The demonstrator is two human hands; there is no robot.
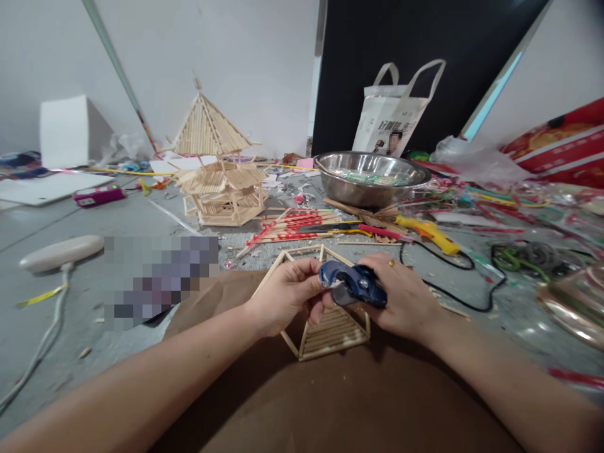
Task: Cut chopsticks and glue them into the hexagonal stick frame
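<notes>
My right hand (401, 296) is wrapped round a dark blue tool (353, 284), seemingly a small cutter or glue gun. My left hand (285, 296) pinches the tool's front end with its fingers closed. Both hands hover over a pyramid frame of wooden sticks (325, 330) that lies on a brown sheet (302, 390) in front of me. One face of the frame is filled with parallel sticks; the others are bare outlines.
A finished stick pagoda (219, 167) stands behind. A steel bowl (370, 176), a yellow tool (427, 229) with a black cord, loose red-tipped sticks (295, 226), a paper bag (394, 116) and a white pad with cable (61, 251) lie around.
</notes>
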